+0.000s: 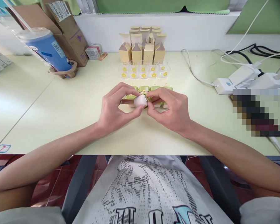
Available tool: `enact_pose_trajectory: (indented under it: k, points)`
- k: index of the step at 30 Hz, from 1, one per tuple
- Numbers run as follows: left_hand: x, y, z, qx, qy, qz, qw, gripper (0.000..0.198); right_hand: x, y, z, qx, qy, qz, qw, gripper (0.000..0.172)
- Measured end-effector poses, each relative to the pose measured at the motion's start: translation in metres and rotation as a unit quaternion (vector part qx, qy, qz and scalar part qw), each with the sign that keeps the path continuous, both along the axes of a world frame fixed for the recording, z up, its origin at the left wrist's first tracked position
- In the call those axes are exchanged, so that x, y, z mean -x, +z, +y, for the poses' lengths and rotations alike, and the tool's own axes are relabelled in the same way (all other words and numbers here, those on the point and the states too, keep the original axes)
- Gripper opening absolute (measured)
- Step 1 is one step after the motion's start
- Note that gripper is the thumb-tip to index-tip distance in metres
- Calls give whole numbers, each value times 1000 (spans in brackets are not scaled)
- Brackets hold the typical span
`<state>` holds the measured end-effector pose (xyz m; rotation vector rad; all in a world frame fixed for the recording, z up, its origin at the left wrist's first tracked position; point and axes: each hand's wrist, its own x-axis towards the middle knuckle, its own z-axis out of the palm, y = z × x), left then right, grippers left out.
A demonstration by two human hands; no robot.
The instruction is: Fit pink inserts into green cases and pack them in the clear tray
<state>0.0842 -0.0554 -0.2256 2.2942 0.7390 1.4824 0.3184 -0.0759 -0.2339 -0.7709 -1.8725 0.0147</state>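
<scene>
A small white rounded case (140, 100) with a green part and a pale loop at its top is held up between my two hands over the table. My left hand (116, 107) is closed on its left side, with the thumb below and fingers above. From the right, my right hand (171, 107) pinches its edge by the green part. Just behind the hands stands a row of small green-topped cases (144, 88), partly covered by my fingers. Some show white lower down.
Clear plastic holders with yellow round stickers (143, 70) and open yellow boxes (148, 54) stand behind. At left are a blue cup (49, 51) and a cardboard box (72, 40). White chargers (244, 76), cables and a blurred dark object (259, 115) lie right.
</scene>
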Motion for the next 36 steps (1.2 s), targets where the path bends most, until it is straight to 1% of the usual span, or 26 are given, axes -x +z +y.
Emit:
enact_pose_trajectory:
  k: [2,4,6,8,11,14,17,20,22,24,26,28,31,34,36]
  points:
    - [1,-1,2,20,6,7,1000,24,-3,3,2,-3,2,-8,1000,20]
    - [2,-1,4,39,-3,16,999,27,-5,5,2,-6,11,-16,1000,27]
    - [4,-1,6,52,-15,18,998,34,-5,4,2,-3,24,-29,999,34]
    - [6,0,8,57,-25,16,998,38,-5,2,1,8,33,-45,998,38]
    - [9,2,11,49,-28,26,998,37,-4,0,-1,26,34,-50,998,38]
    - [10,3,12,49,-17,46,998,37,-2,1,-3,39,24,-18,999,33]
    - [9,1,15,65,-29,45,996,40,0,3,-5,73,25,17,997,26]
    - [7,-3,19,79,-53,22,995,45,1,4,-7,108,44,38,992,21]
    - [7,-5,20,90,-62,6,994,49,1,3,-7,120,68,46,989,24]
    - [6,-4,20,101,-66,-4,993,53,1,2,-8,123,83,46,988,32]
    - [5,-3,19,100,-65,-9,993,58,1,1,-9,113,79,46,989,37]
    - [4,-2,18,85,-57,-17,995,61,3,0,-11,97,69,49,992,36]
    - [3,-2,18,65,-45,-29,996,58,6,0,-13,84,52,58,993,34]
    - [4,-4,20,77,-40,-22,996,58,8,1,-14,93,43,54,993,33]
    - [6,-4,21,84,-39,-11,996,59,7,2,-14,93,50,46,993,32]
